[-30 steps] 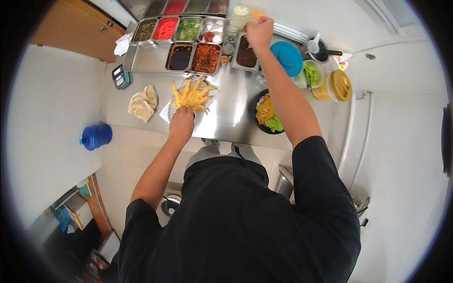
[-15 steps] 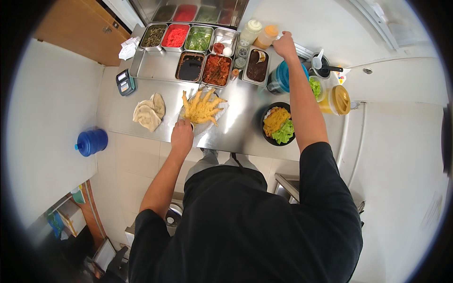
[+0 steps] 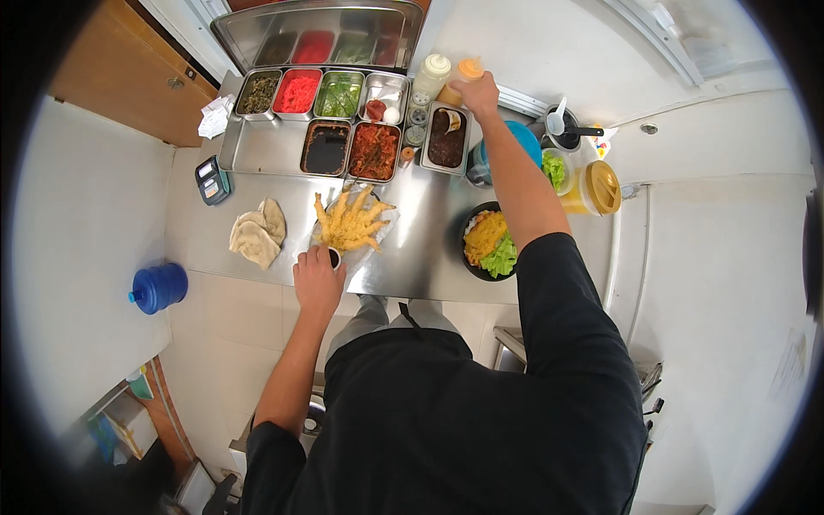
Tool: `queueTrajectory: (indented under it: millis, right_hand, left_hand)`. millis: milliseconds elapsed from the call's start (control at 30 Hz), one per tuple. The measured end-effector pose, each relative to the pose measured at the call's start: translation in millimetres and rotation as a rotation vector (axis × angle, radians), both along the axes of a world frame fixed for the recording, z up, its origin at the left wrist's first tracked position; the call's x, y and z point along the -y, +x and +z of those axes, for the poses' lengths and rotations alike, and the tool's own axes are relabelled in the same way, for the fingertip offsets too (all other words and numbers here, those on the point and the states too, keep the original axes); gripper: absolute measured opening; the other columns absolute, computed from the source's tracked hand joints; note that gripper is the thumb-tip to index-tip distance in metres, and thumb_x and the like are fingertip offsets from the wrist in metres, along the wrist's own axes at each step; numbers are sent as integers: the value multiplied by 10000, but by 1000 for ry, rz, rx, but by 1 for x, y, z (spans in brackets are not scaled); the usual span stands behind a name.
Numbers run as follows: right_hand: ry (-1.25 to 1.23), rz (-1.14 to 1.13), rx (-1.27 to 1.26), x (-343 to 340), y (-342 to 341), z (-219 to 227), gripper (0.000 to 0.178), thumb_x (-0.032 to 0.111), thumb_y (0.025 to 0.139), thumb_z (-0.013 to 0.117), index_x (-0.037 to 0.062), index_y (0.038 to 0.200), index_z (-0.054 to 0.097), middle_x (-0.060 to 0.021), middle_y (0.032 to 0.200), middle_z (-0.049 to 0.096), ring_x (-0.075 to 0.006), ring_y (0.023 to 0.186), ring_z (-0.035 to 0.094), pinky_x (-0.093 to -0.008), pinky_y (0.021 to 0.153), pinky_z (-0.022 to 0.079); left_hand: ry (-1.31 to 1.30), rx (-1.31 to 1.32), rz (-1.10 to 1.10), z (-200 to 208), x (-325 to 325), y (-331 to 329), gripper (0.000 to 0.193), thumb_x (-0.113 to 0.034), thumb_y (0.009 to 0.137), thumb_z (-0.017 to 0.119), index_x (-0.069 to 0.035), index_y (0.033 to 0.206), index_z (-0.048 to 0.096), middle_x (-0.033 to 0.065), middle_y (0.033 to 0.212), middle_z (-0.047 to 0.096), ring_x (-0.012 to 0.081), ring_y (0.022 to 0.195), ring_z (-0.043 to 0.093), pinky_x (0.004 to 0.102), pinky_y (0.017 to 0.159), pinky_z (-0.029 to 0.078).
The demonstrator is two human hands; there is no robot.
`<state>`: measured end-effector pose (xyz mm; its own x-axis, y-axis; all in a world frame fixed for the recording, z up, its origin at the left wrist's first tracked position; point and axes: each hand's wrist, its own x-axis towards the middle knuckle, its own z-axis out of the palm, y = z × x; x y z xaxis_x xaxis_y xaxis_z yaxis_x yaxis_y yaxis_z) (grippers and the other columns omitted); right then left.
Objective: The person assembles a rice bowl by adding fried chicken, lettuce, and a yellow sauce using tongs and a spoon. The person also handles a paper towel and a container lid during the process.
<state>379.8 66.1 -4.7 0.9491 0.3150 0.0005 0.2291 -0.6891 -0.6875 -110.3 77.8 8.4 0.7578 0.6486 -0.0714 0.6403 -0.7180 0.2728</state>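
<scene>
My left hand (image 3: 318, 281) is closed on a small white sauce cup (image 3: 336, 257) with dark liquid in it, at the near edge of a plate (image 3: 384, 238). Golden battered fried shrimp (image 3: 350, 221) lie fanned out on that plate. At the back of the counter, my right hand (image 3: 478, 93) wraps round a squeeze bottle (image 3: 469, 69) with orange sauce, its fingers partly hidden. A pale squeeze bottle (image 3: 432, 77) stands just left of it. Under my right forearm sits a black bowl (image 3: 466, 260) with a golden fried topping and lettuce.
Steel pans of toppings (image 3: 296, 93) line the back, beside a pan of dark sauce (image 3: 445, 142). A blue-lidded container (image 3: 519, 144) and a yellow-lidded jug (image 3: 596, 189) stand right. Left are a folded cloth (image 3: 257, 233) and a small card terminal (image 3: 212, 180).
My right hand has moved left from beside the orange squeeze bottle and closed round it. The whole view has shifted a little; my left hand stays by the plate, the sauce cup now showing.
</scene>
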Motion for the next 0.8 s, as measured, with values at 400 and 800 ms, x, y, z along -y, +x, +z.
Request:
queueTrajectory:
  millis: [400,800]
  right_hand:
    - [928,188,102,190,-73,176,373,206,864,737,4,1155,620,-87,1037,698,-174,941,661,-330,855,515]
    - [-816,351,-92,344,-179,114,566,407,755,745,80,1204,638,-176,1016,706,-352,916,694,-442,843,544]
  left_hand:
    - [-893,185,-302,-8,80,40,383,-224,927,645,-7,1234,571,157,945,704,297,724,671,381,736,541]
    - [-752,-26,-153,-63,121,196,357,-250,922,597,48,1105,525,338,1096,642,471,1041,634,541,912,502]
